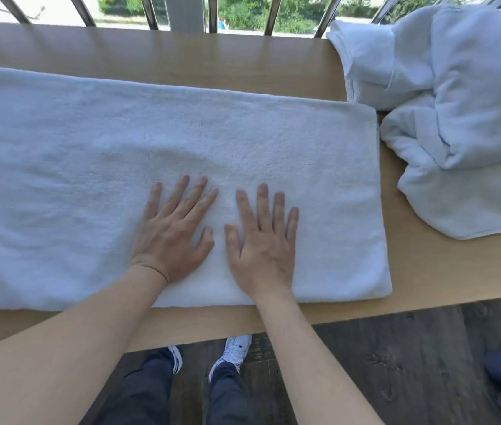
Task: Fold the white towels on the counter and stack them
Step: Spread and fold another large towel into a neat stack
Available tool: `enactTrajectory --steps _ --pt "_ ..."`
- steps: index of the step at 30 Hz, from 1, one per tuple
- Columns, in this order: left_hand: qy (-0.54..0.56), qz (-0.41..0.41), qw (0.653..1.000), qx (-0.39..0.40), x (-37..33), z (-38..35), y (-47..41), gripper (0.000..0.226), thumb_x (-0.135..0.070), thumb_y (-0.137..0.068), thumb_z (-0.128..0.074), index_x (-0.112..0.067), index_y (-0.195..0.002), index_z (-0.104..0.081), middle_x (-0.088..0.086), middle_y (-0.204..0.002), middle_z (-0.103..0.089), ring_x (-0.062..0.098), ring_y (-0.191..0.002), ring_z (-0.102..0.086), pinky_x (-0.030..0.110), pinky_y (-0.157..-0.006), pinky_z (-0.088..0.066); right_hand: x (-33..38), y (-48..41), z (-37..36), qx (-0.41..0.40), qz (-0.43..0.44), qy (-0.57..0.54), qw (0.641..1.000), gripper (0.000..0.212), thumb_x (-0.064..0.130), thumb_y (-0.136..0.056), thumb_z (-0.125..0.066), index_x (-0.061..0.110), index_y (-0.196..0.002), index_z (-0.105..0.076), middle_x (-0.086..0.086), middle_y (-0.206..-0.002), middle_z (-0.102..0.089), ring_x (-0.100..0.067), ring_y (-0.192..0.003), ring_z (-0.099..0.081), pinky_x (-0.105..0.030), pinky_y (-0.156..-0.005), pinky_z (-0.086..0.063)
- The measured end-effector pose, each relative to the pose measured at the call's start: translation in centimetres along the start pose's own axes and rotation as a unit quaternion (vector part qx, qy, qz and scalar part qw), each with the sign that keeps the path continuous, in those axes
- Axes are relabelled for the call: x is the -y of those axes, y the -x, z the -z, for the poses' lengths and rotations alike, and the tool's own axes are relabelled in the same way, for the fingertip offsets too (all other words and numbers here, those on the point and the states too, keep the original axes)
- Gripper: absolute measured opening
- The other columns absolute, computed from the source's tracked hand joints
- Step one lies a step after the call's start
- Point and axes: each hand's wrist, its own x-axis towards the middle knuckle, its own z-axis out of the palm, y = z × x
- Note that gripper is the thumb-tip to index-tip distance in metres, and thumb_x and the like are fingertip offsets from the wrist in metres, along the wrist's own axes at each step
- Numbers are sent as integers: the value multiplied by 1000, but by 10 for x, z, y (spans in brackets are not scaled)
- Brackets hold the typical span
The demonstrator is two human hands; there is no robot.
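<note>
Left hand and right hand flat, fingers spread, on seemingly folded towel, counter

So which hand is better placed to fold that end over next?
Probably the right hand. Both hands lie flat on the spread towel, but the right is nearer its short end beside the crumpled towel pile; the left hand could pin the middle.

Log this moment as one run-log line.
left hand: flat on towel | right hand: same | pile: unfolded
</note>
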Motion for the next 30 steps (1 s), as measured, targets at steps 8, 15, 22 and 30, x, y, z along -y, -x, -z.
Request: enactTrajectory --steps 8,15,22,30 --pt "9 -1 1000 7 -1 -2 -1 68 -41 -92 -37 -20 -157 -29 -3 -164 -24 20 -153 -18 56 -122 -11 -21 -13 6 22 -81 50 995 65 54 -101 -20 34 -159 0 2 -167 6 -20 -154 9 -50 -123 3" --pt "96 -4 995 38 -3 18 0 60 -33 -99 -29 -15 -155 -32 0 -162 -29 22 -152 -20 52 -124 -4 9 -14 16 69 -172 51 981 60 47 -103 -10 35 -157 13 2 -166 19 -19 -151 19 -47 -122 8" --pt "153 -56 985 -46 53 31 29 50 -14 -93 -41 4 -138 -53 17 -142 -55 32 -137 -48 51 -112 -39 115 -21 -5 -6 -126 20 992 49 42 -106 -22 40 -156 -18 3 -166 8 -16 -152 17 -46 -120 19" --pt "33 10 998 48 181 47 75 61 -49 -103 -29 -24 -158 -23 -2 -166 -14 22 -154 -7 50 -123 -13 209 -32 -43 12 -70 -34 997 60 46 -102 -24 27 -159 -19 1 -167 -3 -19 -154 5 -47 -124 4"
